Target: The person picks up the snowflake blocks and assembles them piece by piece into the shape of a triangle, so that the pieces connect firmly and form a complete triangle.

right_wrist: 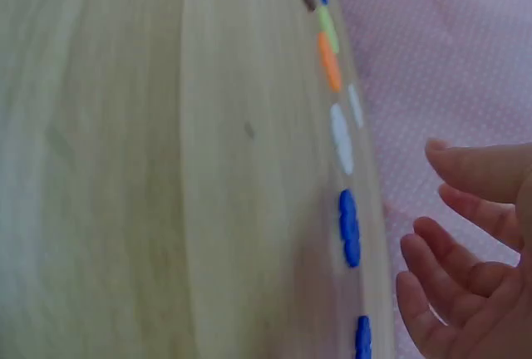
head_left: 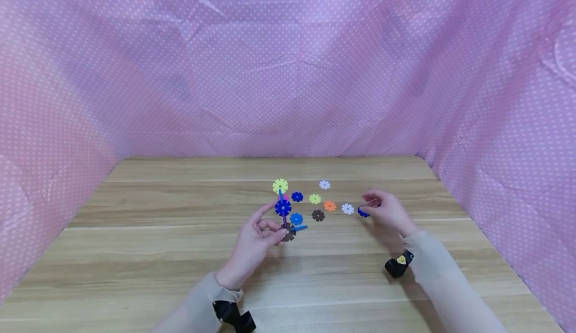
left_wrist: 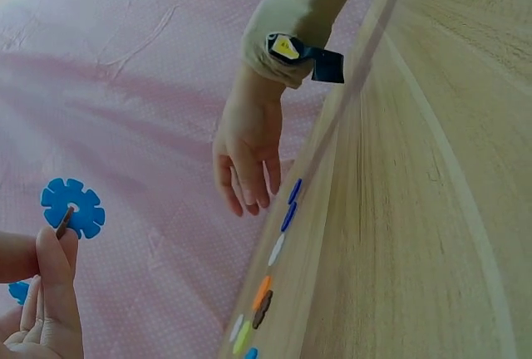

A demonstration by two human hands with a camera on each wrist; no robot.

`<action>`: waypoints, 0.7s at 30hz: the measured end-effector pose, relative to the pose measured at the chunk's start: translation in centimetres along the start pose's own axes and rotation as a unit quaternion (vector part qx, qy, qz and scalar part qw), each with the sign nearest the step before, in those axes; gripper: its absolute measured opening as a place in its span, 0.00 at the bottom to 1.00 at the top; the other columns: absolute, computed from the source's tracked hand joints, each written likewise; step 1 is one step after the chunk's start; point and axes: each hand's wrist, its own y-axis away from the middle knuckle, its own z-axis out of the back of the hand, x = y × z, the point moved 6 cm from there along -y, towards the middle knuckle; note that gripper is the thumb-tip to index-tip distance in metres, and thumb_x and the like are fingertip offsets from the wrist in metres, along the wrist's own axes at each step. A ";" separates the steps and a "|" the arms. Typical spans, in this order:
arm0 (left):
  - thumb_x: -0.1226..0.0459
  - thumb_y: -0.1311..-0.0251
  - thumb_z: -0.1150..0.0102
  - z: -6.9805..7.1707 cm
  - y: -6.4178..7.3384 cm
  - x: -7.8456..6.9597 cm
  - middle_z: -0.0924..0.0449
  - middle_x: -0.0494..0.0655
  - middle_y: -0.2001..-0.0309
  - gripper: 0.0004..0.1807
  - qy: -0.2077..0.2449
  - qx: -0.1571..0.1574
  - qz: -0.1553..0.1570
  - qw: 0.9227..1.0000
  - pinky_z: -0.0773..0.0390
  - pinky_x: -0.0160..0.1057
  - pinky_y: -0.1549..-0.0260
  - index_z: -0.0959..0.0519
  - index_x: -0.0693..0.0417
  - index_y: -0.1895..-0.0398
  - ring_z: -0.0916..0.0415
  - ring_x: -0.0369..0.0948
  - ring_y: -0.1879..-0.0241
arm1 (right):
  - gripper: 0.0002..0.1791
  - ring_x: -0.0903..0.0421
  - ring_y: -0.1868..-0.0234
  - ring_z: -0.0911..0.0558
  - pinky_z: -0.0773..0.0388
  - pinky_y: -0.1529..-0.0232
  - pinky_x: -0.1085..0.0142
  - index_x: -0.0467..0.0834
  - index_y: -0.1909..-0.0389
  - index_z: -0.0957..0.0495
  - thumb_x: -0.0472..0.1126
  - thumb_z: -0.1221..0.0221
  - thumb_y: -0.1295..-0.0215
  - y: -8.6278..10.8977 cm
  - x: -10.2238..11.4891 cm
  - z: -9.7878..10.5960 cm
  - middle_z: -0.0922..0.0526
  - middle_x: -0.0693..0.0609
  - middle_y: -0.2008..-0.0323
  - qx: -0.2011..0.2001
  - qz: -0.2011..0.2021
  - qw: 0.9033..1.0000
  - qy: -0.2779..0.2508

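Between thumb and fingers, my left hand point(head_left: 252, 237) pinches a joined piece made of slotted plastic discs, by its brown disc point(head_left: 290, 234). Above that stand a dark blue disc point(head_left: 283, 208) and a yellow-green disc point(head_left: 280, 186), with a pink one partly hidden behind. A light blue disc point(left_wrist: 73, 208) of this piece shows in the left wrist view. My right hand point(head_left: 388, 212) hovers over the right end of the loose discs, fingers loosely bent and holding nothing. Nearest to it is a loose dark blue disc point(right_wrist: 350, 228); another dark blue disc point(right_wrist: 363, 338) lies close by.
Several loose discs lie flat on the wooden table point(head_left: 180, 253): white point(head_left: 348, 208), orange point(head_left: 330, 206), brown point(head_left: 318, 215), yellow-green point(head_left: 315, 199), blue point(head_left: 296, 218), dark blue point(head_left: 297, 196), and another white disc point(head_left: 324, 185) farther back. Pink dotted cloth point(head_left: 288, 73) surrounds the table.
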 end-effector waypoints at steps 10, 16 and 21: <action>0.77 0.47 0.39 -0.1 0.0 0.0 0.21 0.59 0.66 0.37 0.005 -0.003 0.000 1.000 0.16 0.46 0.63 0.37 0.51 0.32 0.20 0.39 0.72 | 0.16 0.43 0.58 0.20 0.21 0.54 0.50 0.31 0.56 0.23 0.33 0.36 0.45 -1.0 -0.7 -1.1 0.18 0.38 0.61 0.047 0.009 0.997 0.064; 0.77 0.46 0.40 -0.1 0.1 0.1 0.21 0.56 0.67 0.37 0.002 0.001 0.004 1.000 0.16 0.46 0.62 0.37 0.51 0.32 0.19 0.39 0.72 | 0.10 0.46 0.58 0.20 0.21 0.55 0.52 0.34 0.60 0.21 0.30 0.38 0.43 -0.9 -1.0 -1.5 0.18 0.40 0.62 0.055 -0.008 0.997 0.058; 0.76 0.45 0.40 0.1 0.0 0.1 0.21 0.52 0.69 0.36 -0.004 -0.007 0.003 1.000 0.16 0.43 0.63 0.37 0.50 0.33 0.19 0.39 0.72 | 0.10 0.47 0.59 0.20 0.21 0.55 0.52 0.34 0.61 0.21 0.30 0.37 0.44 -1.1 -1.0 -1.6 0.18 0.41 0.64 0.051 -0.004 0.997 0.057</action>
